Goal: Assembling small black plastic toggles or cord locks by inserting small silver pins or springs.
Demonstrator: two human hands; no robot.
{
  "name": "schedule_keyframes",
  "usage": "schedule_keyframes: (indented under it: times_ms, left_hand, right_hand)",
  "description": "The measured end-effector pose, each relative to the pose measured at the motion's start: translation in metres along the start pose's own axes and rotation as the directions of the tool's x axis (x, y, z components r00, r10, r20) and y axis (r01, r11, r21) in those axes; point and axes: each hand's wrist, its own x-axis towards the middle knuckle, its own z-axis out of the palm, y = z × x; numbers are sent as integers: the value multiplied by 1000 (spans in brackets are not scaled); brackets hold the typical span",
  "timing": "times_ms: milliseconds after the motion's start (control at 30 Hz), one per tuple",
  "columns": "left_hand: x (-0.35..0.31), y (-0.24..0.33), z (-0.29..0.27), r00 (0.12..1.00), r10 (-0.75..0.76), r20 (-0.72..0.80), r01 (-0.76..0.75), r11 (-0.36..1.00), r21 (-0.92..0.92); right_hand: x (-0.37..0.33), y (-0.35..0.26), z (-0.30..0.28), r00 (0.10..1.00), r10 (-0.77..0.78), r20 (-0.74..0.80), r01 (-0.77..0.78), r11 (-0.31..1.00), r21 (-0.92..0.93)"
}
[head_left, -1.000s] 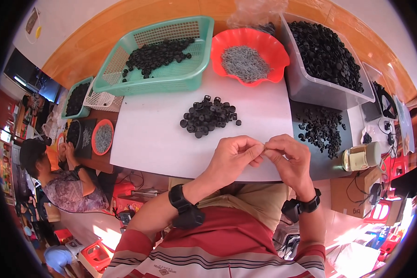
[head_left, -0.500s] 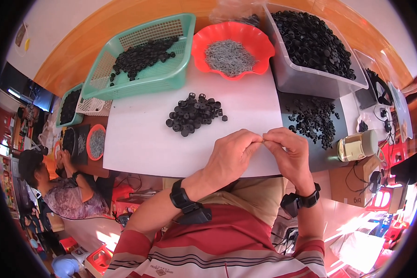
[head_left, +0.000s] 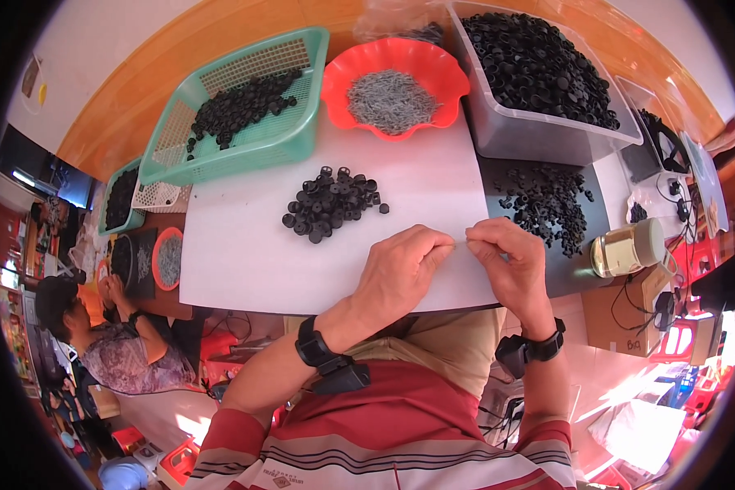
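White tabletop [head_left: 245, 253] carries the work; an orange wall band runs behind it. Left hand [head_left: 400, 273] and right hand [head_left: 510, 265] meet at the near edge, fingertips pinched together, touching; each grip is narrow. What they pinch is too small to tell. Small pile of black round parts [head_left: 331, 204] lies on the tabletop just beyond the left hand. Behind it: green basket [head_left: 290, 143] holding black parts, red scalloped bowl [head_left: 445, 73] of grey bits, clear bin [head_left: 531, 135] full of black parts. Another person [head_left: 106, 351] works at far left.
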Motion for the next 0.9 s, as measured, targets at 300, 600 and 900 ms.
schedule_keyframes:
  times_ms: [300,600,900]
  left_hand:
    - [1,-13,4,986,168,-22,-154,941,300]
    - [1,-10,-20,981,191,-23,-160,875,456]
    - [8,-34,-42,971,238,35,-208,754,623]
  right_hand:
    - [0,9,3,997,68,-40,-68,998,-9]
    - [-2,11,0,991,69,-116,-63,997,53]
    - [-1,5,1,995,27,-99,-21,998,61]
